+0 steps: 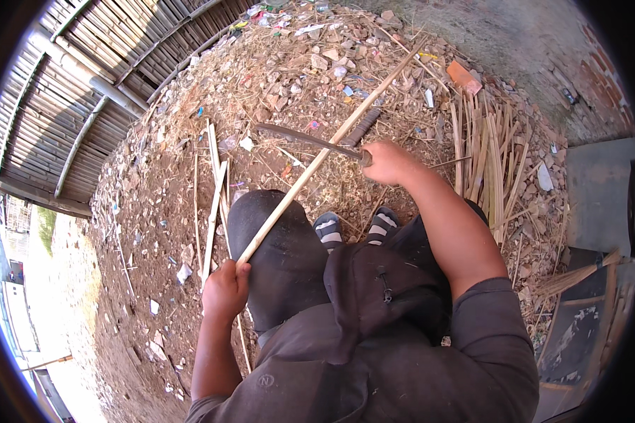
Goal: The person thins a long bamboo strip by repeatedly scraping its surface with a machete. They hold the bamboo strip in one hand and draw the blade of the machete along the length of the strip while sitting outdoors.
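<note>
A long pale bamboo strip [282, 210] slants from my lap up toward the far right. Its near end is in my left hand [224, 295], closed around it beside my left knee. My right hand [390, 163] grips the short handle of a long, dark-bladed knife [293, 135]. The blade points left and crosses the strip around its middle; whether it cuts into the wood I cannot tell. Beyond the knife, a dark ridged cylindrical piece [363, 128] lies on the ground.
A bundle of split strips [494, 162] lies to the right, and several loose strips [214, 215] lie left of my knee. Stones and litter cover the ground [148, 254]. A bamboo wall [113, 56] stands far left, a rough wall [501, 49] far right. My sandalled feet [328, 229] are below.
</note>
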A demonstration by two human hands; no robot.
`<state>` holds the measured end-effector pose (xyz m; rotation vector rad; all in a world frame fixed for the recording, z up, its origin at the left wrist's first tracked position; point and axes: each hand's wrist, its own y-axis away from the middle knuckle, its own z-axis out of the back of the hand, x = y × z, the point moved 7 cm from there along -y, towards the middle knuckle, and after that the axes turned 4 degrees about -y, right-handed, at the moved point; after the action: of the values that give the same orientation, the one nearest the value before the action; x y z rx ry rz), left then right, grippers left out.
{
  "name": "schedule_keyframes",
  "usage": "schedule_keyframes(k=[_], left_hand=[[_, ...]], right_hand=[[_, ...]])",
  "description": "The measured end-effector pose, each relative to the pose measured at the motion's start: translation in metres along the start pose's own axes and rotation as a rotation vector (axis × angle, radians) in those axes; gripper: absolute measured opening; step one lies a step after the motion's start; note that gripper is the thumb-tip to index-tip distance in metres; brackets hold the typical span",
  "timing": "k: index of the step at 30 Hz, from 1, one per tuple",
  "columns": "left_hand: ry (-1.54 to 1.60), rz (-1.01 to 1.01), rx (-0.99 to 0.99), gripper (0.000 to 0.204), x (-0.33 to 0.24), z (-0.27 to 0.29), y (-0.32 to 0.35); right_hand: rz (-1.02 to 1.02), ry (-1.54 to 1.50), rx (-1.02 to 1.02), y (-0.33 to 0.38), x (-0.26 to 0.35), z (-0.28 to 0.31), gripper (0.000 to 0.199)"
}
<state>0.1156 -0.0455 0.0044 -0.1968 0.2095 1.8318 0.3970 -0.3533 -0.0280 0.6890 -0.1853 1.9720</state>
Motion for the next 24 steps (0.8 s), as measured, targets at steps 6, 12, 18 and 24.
schedule_keyframes(k=[6,12,18,24], left_hand=[[0.018,-0.037,-0.003,0.039,0.008,-0.004,0.004],[-0.011,-0.020,-0.024,0.039,0.004,-0.005,0.007],[-0.085,-0.039,-0.060,0.038,0.008,-0.001,0.009],[-0.002,-0.022,-0.024,0.036,0.004,-0.005,0.001]], right_hand=[[0.216,0.134,0.018,0.025,0.063,0.003,0.015],[-0.072,-0.044,-0.045,0.001,-0.007,0.024,0.021],[0.118,0.138,0.102,0.019,0.054,-0.002,0.016],[0.096,0.036,0.031,0.009,0.036,-0.010,0.017]])
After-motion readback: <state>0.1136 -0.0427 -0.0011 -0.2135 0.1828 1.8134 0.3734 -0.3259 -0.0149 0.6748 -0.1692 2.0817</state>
